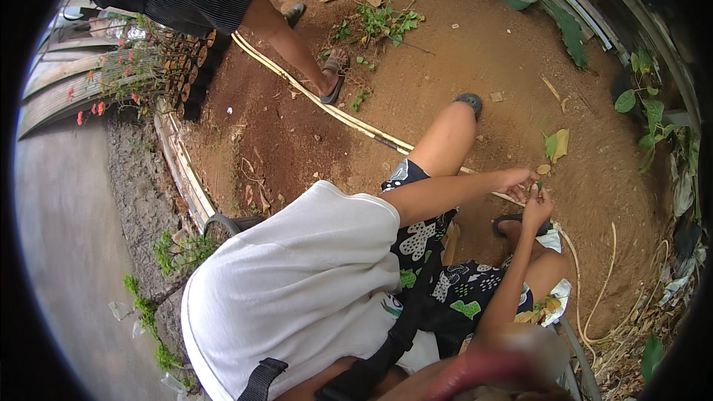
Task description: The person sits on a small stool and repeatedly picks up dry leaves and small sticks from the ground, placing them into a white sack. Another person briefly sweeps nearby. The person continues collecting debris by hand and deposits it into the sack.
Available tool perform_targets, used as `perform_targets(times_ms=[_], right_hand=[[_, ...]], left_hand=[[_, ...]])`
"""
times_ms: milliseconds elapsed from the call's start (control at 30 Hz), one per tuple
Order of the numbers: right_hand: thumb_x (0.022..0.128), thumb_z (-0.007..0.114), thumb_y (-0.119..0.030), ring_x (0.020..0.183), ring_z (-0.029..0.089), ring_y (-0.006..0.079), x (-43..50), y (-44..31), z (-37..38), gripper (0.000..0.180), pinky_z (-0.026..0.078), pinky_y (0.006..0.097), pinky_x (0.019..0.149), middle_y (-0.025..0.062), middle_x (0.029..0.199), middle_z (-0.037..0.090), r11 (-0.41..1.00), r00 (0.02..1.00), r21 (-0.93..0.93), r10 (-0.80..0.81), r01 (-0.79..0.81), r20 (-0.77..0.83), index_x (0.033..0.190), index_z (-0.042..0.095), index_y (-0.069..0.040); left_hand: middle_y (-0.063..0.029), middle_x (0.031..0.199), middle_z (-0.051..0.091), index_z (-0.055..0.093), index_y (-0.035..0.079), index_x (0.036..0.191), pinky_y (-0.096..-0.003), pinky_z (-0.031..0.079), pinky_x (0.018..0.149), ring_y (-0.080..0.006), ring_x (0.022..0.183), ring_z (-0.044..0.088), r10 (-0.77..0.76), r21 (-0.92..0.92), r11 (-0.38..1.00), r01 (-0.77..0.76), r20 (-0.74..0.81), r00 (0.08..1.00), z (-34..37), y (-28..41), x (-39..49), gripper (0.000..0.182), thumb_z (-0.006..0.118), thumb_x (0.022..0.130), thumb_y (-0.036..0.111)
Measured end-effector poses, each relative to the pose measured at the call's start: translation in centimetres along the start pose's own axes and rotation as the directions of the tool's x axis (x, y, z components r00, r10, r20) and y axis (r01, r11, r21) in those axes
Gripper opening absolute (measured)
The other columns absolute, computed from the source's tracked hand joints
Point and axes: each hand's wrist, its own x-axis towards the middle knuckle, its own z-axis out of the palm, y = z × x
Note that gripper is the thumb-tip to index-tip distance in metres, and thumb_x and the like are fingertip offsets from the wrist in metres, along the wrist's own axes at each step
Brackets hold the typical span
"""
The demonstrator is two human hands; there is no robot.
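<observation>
A small green piece (539, 185), which looks like a bit of leaf, is between the fingertips of my two hands. The thumb and fingers of my right hand (538, 207) pinch it from below. My left hand (516, 182) meets it from the other side with bent fingers; whether these grip it is too small to tell. Both hands are in front of my knees, above the patterned shorts (418, 239). Below them a dark clog (506, 225) is on my foot. Just beyond the hands, a yellow-and-green leaf (557, 145) lies on the bare soil (501, 67).
Pale hoses (356, 121) cross the soil, and another loops (579, 289) at right. Another person's sandalled foot (334, 75) stands near low green weeds (384, 22). Several black plant pots (195, 67) stand at left. Leafy plants (652, 117) line the right side.
</observation>
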Motion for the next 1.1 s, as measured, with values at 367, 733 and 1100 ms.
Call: perform_targets(times_ms=[367,733,1100], right_hand=[[0.082,0.062,-0.014,0.056,0.045,0.0109,-1.0,-2.3,-0.6,0.021,0.038,0.0288,0.052,0.0080,0.064,0.057,1.000,1.000,-0.018,0.006,-0.006,-0.014,0.091,0.063,0.004],[0.085,0.061,-0.014,0.055,0.046,0.0052,-0.7,0.4,-0.2,0.018,0.035,0.0226,0.048,0.0009,0.065,0.055,0.992,0.989,0.012,-0.125,0.126,-0.085,0.092,0.065,0.003],[0.082,0.066,-0.023,0.050,0.038,0.0043,-1.8,2.7,-22.0,0.028,0.030,0.0243,0.044,-0.0027,0.055,0.050,0.997,0.794,-0.050,-0.071,0.052,-0.604,0.090,0.066,0.004]], left_hand=[[-0.0199,0.119,0.042,0.037,-0.002,0.124,-0.0335,0.051,0.056,-0.0220,0.059,0.060,-0.011,-0.027,1.000,0.010,-0.059,0.998,-0.4,-0.4,0.6,0.051,0.044,0.088,0.032],[-0.0211,0.116,0.053,0.036,0.004,0.131,-0.0339,0.053,0.058,-0.0228,0.060,0.060,0.017,-0.031,0.999,-0.019,-0.063,0.998,-1.6,-0.7,1.6,0.048,0.038,0.089,0.027],[-0.0191,0.125,0.049,0.020,0.003,0.139,-0.0383,0.046,0.080,-0.0256,0.077,0.058,0.062,0.058,0.997,-0.060,-0.034,0.997,-1.0,1.6,0.0,0.051,0.025,0.092,0.025]])
